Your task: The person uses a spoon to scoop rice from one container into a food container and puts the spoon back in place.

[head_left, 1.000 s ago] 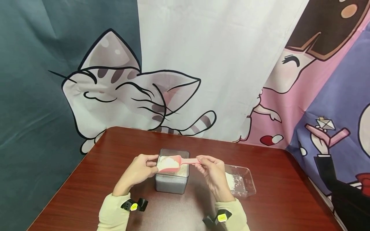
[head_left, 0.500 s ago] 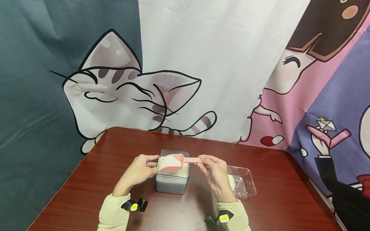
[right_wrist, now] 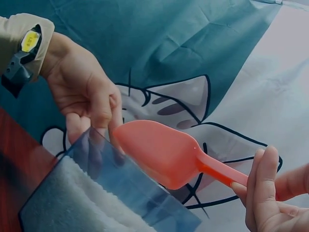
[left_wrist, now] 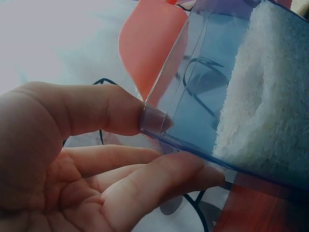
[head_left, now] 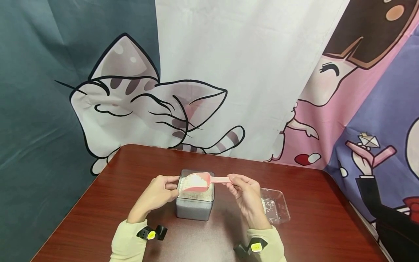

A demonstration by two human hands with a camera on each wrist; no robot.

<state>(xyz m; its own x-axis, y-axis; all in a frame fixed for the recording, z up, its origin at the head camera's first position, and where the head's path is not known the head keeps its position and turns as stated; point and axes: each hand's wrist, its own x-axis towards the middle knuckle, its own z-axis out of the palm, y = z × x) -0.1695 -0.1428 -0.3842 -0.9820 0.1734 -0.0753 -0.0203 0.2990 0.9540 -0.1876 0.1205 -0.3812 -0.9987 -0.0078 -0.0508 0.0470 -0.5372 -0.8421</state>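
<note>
A clear, bluish square container [head_left: 195, 210] of white rice [left_wrist: 270, 87] stands on the table. My left hand [head_left: 158, 193] pinches its left wall at the rim, thumb on one side and fingers on the other, as the left wrist view shows. With my right hand [head_left: 246, 194] I grip the handle of a pink scoop [right_wrist: 157, 152]. White rice heaps in the scoop's bowl, which is above the container's open top and points left. From the right wrist camera the scoop's underside shows, with its tip near my left hand.
To the right of the container, a shallow clear plastic tray [head_left: 280, 203] with some white grains sits on the brown wooden table [head_left: 314, 218], partly behind my right hand. A cartoon-printed curtain [head_left: 262, 72] hangs along the table's far side.
My right hand and the loaded scoop have shifted a little to the right and slightly up over the container. The left hand and the container have stayed in place.
</note>
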